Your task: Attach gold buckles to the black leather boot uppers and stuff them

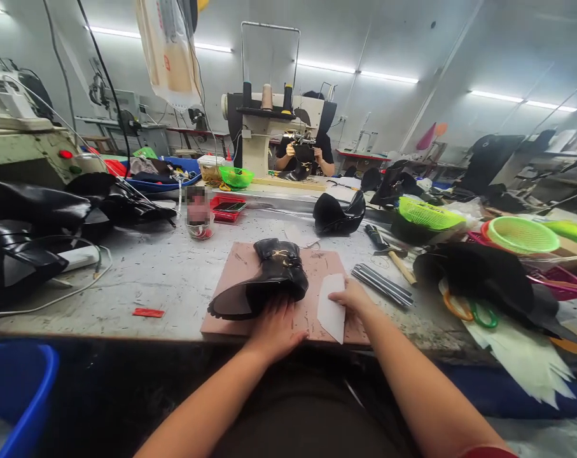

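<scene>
A black leather boot upper (269, 280) with a gold buckle lies on a pink cutting board (317, 267) at the table's near edge. My left hand (273, 327) rests against the boot's near end, fingers partly tucked under it. My right hand (350, 298) pinches the top of a white paper-like piece (332, 308) that lies on the board just right of the boot.
A bundle of dark strips (381, 285) and a hammer (388, 251) lie right of the board. Black leather pieces (35, 222) pile at left, green baskets (521, 234) and scissors (469, 312) at right. Another person (305, 156) sits at a sewing machine (264, 127) opposite. A blue bin (16, 388) stands at lower left.
</scene>
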A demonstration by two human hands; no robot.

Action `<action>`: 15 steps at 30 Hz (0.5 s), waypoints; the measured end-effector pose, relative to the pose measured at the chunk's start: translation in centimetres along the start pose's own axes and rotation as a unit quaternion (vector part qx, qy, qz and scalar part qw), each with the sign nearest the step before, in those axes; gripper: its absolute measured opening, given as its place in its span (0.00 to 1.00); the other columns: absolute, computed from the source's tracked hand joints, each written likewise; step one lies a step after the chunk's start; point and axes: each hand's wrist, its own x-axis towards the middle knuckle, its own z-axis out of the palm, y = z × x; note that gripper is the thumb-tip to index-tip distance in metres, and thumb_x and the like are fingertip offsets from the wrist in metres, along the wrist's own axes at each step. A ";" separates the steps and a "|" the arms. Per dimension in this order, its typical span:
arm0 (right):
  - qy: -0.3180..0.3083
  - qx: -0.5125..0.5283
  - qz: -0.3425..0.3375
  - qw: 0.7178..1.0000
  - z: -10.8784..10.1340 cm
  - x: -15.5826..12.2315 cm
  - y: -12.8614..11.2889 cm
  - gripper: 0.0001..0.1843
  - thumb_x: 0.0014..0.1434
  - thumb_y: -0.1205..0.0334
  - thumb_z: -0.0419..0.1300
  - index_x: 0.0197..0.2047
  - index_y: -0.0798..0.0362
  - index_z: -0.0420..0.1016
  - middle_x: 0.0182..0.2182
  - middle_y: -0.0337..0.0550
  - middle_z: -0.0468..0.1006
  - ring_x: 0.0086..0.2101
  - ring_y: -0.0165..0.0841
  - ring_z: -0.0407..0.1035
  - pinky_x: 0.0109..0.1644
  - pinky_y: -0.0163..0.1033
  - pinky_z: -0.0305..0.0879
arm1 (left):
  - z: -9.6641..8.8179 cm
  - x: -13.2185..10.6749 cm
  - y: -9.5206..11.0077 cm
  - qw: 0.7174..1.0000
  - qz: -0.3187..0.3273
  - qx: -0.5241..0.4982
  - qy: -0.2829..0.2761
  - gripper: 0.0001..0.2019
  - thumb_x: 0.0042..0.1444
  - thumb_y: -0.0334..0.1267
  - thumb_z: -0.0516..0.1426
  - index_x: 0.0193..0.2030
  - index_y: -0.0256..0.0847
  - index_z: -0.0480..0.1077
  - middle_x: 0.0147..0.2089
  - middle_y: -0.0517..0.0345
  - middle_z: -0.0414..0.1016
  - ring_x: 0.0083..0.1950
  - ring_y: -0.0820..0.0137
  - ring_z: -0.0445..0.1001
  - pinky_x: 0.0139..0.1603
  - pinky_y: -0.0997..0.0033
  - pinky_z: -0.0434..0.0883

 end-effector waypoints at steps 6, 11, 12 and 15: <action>-0.015 -0.035 -0.134 0.990 -2.2 -2.4 -1.2 0.06 0.46 0.69 0.56 0.31 0.56 0.71 0.27 0.43 0.76 0.29 0.35 0.70 0.32 0.37 0.65 | 0.1 -0.1 0.1 1.000 0.004 0.006 0.000 0.36 0.56 0.55 0.49 0.63 0.26 0.53 0.65 0.38 0.52 0.66 0.54 0.49 0.66 0.56 0.50; -0.023 -0.158 -0.226 0.961 -2.6 -5.4 -1.1 0.11 0.53 0.70 0.49 0.36 0.59 0.72 0.39 0.58 0.73 0.41 0.44 0.66 0.44 0.46 0.61 | 0.5 -0.1 0.2 1.000 0.000 -0.014 0.019 0.36 0.55 0.55 0.50 0.62 0.28 0.54 0.65 0.38 0.54 0.66 0.52 0.50 0.65 0.53 0.50; -0.031 -0.176 -0.231 0.956 -2.5 -5.8 -0.9 0.13 0.53 0.71 0.48 0.39 0.61 0.71 0.40 0.60 0.73 0.41 0.44 0.67 0.44 0.46 0.61 | 0.6 -0.1 0.2 1.000 -0.002 -0.018 0.024 0.35 0.55 0.54 0.50 0.62 0.29 0.54 0.65 0.38 0.54 0.66 0.52 0.50 0.65 0.53 0.51; -0.069 -0.216 -0.247 0.942 -2.7 -6.5 -0.4 0.20 0.51 0.73 0.50 0.48 0.62 0.68 0.36 0.57 0.75 0.37 0.42 0.69 0.40 0.43 0.64 | 0.7 -0.3 0.3 0.999 -0.005 -0.032 0.035 0.34 0.56 0.53 0.50 0.62 0.29 0.54 0.64 0.37 0.54 0.65 0.51 0.52 0.64 0.52 0.52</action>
